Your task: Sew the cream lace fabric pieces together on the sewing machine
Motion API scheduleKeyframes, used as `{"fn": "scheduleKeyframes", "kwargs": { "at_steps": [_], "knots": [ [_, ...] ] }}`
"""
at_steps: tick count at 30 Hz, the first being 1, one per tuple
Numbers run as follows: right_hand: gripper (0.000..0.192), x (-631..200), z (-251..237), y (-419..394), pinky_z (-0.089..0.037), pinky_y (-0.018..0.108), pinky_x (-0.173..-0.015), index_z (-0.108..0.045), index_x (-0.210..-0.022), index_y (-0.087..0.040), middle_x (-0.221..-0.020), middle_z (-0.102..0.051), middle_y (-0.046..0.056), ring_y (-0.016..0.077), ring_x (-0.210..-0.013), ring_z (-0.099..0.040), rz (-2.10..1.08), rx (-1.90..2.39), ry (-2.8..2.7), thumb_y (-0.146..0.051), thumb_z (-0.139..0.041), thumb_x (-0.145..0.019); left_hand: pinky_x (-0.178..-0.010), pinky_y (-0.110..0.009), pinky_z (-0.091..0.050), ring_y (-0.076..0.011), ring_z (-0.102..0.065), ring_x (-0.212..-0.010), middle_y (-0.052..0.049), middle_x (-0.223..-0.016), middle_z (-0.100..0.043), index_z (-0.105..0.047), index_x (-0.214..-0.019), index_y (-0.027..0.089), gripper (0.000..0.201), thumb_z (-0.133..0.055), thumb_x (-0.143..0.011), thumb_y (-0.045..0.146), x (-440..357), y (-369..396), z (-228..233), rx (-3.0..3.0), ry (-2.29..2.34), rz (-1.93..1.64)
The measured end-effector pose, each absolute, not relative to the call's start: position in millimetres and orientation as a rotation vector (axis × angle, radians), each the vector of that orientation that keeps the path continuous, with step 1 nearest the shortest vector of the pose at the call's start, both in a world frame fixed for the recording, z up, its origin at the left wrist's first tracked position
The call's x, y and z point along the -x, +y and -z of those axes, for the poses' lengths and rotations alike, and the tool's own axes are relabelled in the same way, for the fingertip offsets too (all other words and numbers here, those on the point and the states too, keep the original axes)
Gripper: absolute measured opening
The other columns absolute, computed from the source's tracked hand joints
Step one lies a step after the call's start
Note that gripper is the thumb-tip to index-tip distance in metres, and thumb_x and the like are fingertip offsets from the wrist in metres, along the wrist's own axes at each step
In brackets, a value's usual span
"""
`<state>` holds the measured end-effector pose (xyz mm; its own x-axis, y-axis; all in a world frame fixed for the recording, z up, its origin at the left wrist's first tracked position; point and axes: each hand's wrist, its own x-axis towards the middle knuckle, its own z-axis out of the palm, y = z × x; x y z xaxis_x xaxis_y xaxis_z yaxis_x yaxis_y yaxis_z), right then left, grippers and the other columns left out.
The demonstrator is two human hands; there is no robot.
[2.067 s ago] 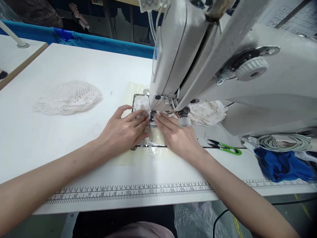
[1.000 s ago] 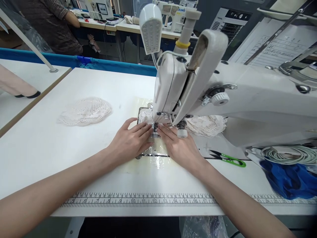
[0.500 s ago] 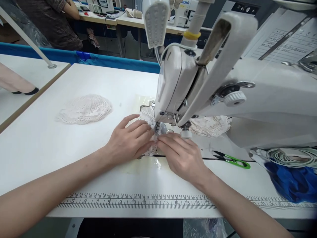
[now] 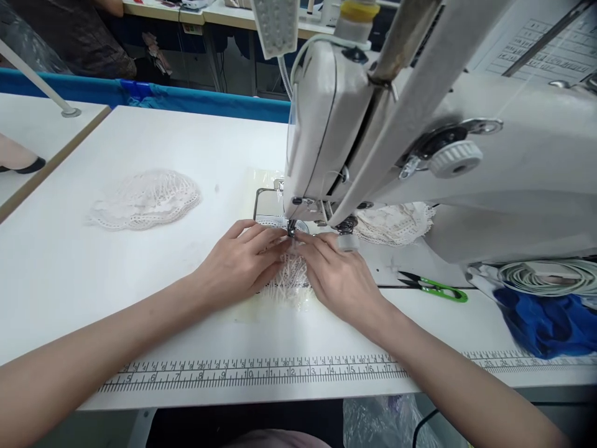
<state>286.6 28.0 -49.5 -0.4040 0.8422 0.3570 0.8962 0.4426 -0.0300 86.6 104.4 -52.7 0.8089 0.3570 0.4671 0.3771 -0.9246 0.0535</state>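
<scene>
Between the outstretched fingers of the left hand (image 4: 247,258) and right hand (image 4: 339,270) lies white lace (image 4: 291,271), the presser foot (image 4: 291,228) just beside the fingertips; whether they pinch or merely press, I cannot tell. It looks light, limp, easily snagged: best steadied flat by both edges.

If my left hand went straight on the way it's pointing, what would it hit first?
Your left hand would probably meet the presser foot first; whether they already touch is hard to tell.
</scene>
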Motion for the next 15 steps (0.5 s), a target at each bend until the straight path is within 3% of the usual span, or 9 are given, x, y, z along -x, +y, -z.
{"fn": "scheduleKeyframes", "kwargs": {
  "at_steps": [3,8,15],
  "knots": [
    [0.032,-289.7,51.9,30.6,-0.048,0.042,-0.093,-0.063,-0.113,-0.009,-0.12,-0.066,0.012,0.0272,-0.103,-0.058,0.299,1.491,-2.4,-0.002,-0.046,-0.087,-0.087,-0.041,-0.047,-0.0239,-0.064,-0.099,-0.009,-0.115,-0.069,-0.068,-0.113,0.017,0.029,-0.054,-0.095,0.034,-85.8,100.8,53.2,2.893,-0.561,0.691],
    [0.036,-291.8,53.7,32.7,-0.044,0.046,-0.101,-0.057,-0.125,-0.005,-0.105,-0.07,0.013,0.0289,-0.107,-0.057,0.35,1.512,-2.412,-0.009,-0.042,-0.092,-0.097,-0.044,-0.043,-0.025,-0.06,-0.115,-0.008,-0.115,-0.07,-0.066,-0.115,0.016,0.032,-0.052,-0.097,0.038,-85.0,97.0,49.7,2.828,-0.534,0.647],
    [0.039,-291.5,54.9,34.0,-0.042,0.046,-0.103,-0.054,-0.127,-0.002,-0.113,-0.067,0.017,0.0286,-0.108,-0.057,0.376,1.513,-2.428,-0.011,-0.041,-0.092,-0.102,-0.046,-0.041,-0.0251,-0.06,-0.118,-0.009,-0.114,-0.071,-0.066,-0.113,0.017,0.032,-0.051,-0.097,0.041,-84.6,97.5,49.2,2.81,-0.548,0.623]
  ]
}}
